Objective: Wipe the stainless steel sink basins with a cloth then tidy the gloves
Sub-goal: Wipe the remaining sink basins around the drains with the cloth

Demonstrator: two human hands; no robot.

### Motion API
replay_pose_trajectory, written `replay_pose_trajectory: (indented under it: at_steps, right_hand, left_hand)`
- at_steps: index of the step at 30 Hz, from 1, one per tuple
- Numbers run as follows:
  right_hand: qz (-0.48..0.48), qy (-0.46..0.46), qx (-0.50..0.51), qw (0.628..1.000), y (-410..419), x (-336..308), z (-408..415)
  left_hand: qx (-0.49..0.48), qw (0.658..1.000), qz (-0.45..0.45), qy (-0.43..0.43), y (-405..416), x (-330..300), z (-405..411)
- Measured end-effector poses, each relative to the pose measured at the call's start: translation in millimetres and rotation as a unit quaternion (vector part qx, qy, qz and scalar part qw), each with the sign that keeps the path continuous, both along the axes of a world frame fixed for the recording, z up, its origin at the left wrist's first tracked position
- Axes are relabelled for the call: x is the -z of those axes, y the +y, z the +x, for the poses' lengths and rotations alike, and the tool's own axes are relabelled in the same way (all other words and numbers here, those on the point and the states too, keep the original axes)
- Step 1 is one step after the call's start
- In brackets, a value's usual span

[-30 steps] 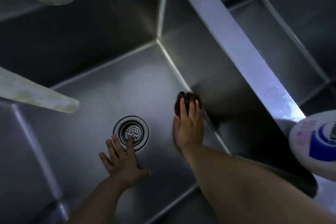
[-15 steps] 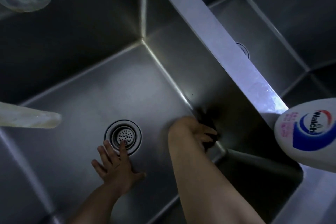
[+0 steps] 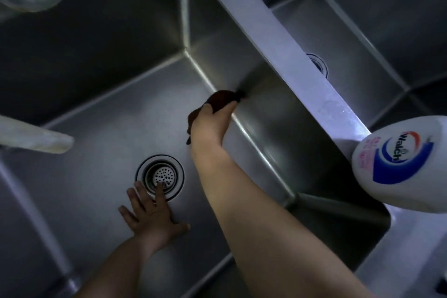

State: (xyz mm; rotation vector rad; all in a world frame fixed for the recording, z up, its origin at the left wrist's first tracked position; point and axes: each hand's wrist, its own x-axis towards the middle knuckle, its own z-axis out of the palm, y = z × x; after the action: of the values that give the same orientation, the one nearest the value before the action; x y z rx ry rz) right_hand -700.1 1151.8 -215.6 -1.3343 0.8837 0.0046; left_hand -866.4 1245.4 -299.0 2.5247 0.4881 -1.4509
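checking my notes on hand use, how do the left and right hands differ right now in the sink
The left hand lies flat with fingers spread on the basin floor, fingertips at the drain strainer; the right hand curls around a dark cloth. The left holds nothing, while the right presses the cloth toward the basin's right wall. Both are bare, inside the same basin.

Head view: looks steeply down from above into the near sink basin, close in (wide-angle, edges bent).
Facing: forward and down; the second basin lies far right.
Shared views: one only.
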Motion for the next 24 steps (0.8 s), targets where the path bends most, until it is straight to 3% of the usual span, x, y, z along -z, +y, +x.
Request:
replay_pose_trajectory:
  at_steps: [5,7,8,10,13,14,16,18,21,24]
  right_hand:
    - [-0.061,0.005,-0.159,0.985,-24,-7,-34]
    - [-0.102,0.010,-0.194,0.976,-40,-5,-44]
    - [-0.121,0.015,-0.223,0.967,-46,-4,-48]
    - [-0.128,0.033,-0.296,0.946,-56,-1,-53]
    - [-0.155,0.058,-0.371,0.914,-72,-1,-57]
    - [-0.173,0.067,-0.378,0.907,-79,-4,-57]
    - [-0.207,0.102,-0.418,0.879,-98,-13,-56]
    - [-0.252,0.130,-0.506,0.815,-117,-32,-58]
    - [-0.337,0.133,-0.599,0.714,-140,-62,-71]
    - [-0.449,0.131,-0.678,0.567,-157,-85,-94]
  left_hand:
    - [-0.013,0.999,-0.021,-0.040,-1,-9,0]
    - [-0.083,0.990,-0.023,-0.112,-8,-20,9]
    - [-0.145,0.972,-0.035,-0.182,-13,-26,14]
    - [-0.299,0.898,-0.141,-0.290,-24,-39,28]
    - [-0.483,0.775,-0.328,-0.244,-44,-55,49]
    - [-0.499,0.767,-0.328,-0.237,-49,-55,54]
    - [-0.466,0.801,-0.267,-0.263,-55,-50,59]
    - [-0.406,0.835,-0.189,-0.320,-58,-48,55]
    - [-0.241,0.845,-0.128,-0.460,-62,-44,53]
    - [-0.018,0.875,-0.140,-0.464,-73,-30,68]
